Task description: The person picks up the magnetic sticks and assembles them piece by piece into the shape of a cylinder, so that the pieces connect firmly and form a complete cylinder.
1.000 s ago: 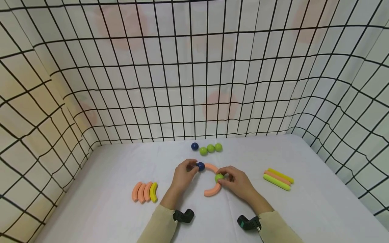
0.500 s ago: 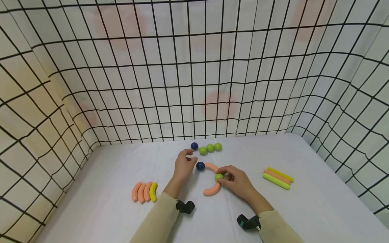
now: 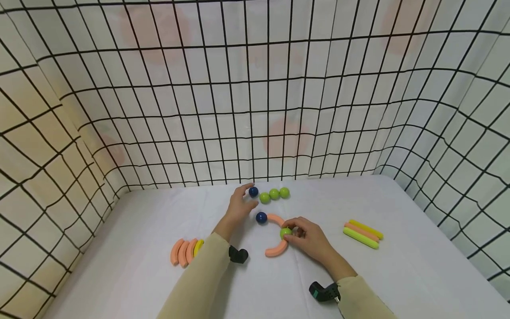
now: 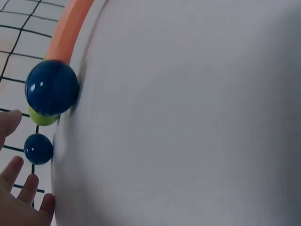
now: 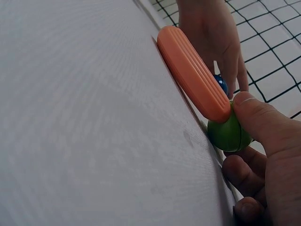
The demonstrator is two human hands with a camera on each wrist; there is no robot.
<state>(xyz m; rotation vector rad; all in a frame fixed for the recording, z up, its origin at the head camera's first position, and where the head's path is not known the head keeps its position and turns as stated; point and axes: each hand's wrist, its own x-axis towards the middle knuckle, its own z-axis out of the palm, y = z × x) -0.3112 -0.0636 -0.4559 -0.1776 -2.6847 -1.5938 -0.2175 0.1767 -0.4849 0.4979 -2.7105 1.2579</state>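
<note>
Two dark-blue glossy balls (image 3: 253,192), three green balls (image 3: 285,232). The right hand (image 3: 308,239) pinches one green ball joining two curved orange foam pieces (image 3: 276,250) arcing twelve to six. The left hand (image 3: 237,204), fingers relaxed, reaches toward twelve.

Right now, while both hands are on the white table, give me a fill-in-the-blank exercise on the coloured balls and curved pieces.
1. The right hand pinches a round ball whose colour is ____.
2. That ball sits between two curved orange pieces, and the far piece ends at a ball coloured dark ____.
3. The left hand reaches to the back row, its fingers at the dark blue ball beside ____ green balls.

Missing words: green; blue; two
</note>
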